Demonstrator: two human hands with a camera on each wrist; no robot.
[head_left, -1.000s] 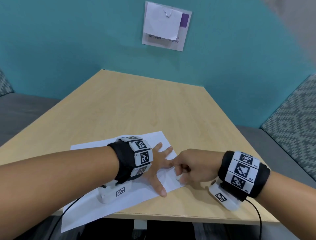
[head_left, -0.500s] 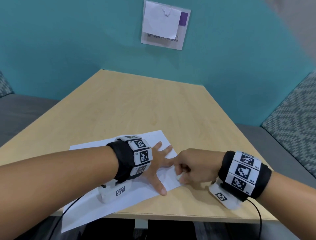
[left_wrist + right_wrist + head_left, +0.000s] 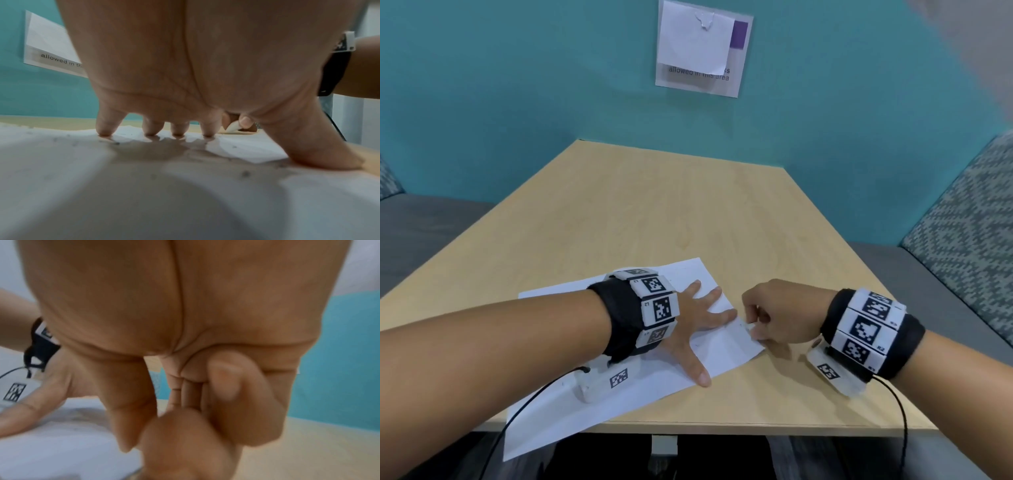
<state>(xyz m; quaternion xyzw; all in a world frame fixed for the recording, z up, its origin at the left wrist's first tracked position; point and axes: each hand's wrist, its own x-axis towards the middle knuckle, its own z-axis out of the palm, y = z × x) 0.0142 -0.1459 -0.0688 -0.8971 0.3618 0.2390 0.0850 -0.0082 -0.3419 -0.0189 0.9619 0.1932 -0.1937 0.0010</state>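
Paper sheet [image 3: 661, 387] lies skewed on the counter [image 3: 688, 212], its nearest corner hanging off the front edge towards me. On it I have the left hand [image 3: 695, 318] spread flat, fingers straight and apart. The fingertips [image 3: 104, 129] and thumb press the sheet down and close round nothing. At the sheet's right edge, the right hand [image 3: 780, 315] is clamped on the paper: thumb and forefinger pinch a small lifted lip of the edge, and the other fingers are curled into the palm. The two hands sit close together, almost meeting at the left forefinger.

I read this as the start of a fold or a lift at that edge, and the pinch worries me most. It is narrow, and the sheet is pinned right beside it, so a sharp pull could tear the edge or leave a crooked crease. If I ease the left hand too early, the overhanging corner could let the whole sheet swivel or slide off towards me.

Farther back, a sign [image 3: 703, 48] hangs on the teal wall, well apart from the work.
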